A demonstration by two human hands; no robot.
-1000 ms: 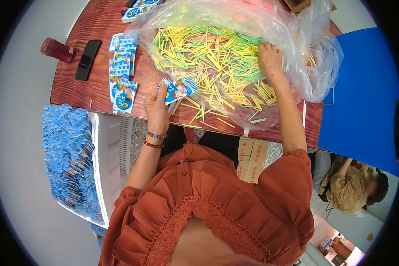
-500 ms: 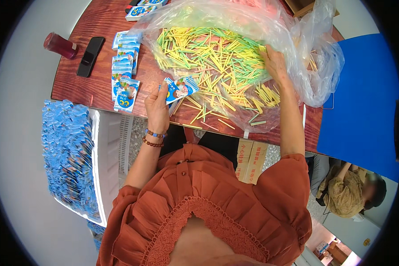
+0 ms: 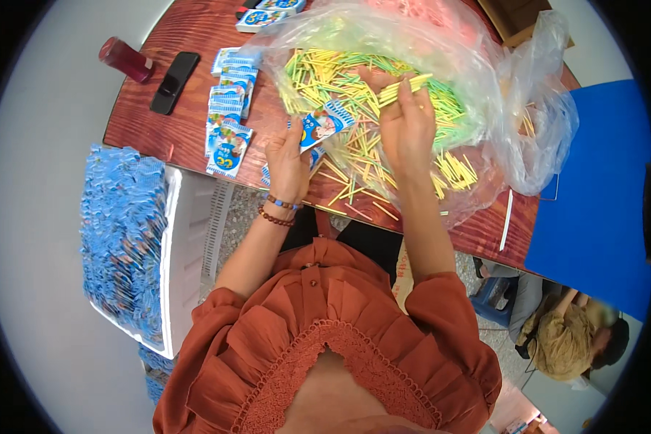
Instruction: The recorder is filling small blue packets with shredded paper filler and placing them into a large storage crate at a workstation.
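1. The right hand (image 3: 406, 130) is closed in a pinch, thumb against fingers, around a small bundle of yellow sticks (image 3: 405, 85) that juts out past the fingertips, up and to the right.
2. The left hand (image 3: 288, 160) grips a small blue and white packet (image 3: 322, 124) between thumb and fingers; the packet tilts up to the right, its far end close to the right hand but apart from the bundle.
3. Both hands are raised over a loose heap of yellow and green sticks (image 3: 340, 79) lying on and inside an opened clear plastic bag (image 3: 484, 79), which spreads over the red-brown wooden table (image 3: 152, 116). More sticks are scattered on the plastic below the hands, near the table's near edge.
4. Left of the left hand, a row of the same blue packets (image 3: 228, 119) lies overlapping on the table.
5. Farther left on the table are a black phone (image 3: 174, 82) and a dark red bottle (image 3: 126, 59) on its side, just beside each other.
6. Off the table, by the person's left arm, a white crate (image 3: 184, 246) stands next to a big stack of blue packets (image 3: 119, 239).
7. A blue board (image 3: 600, 195) lies at the right.
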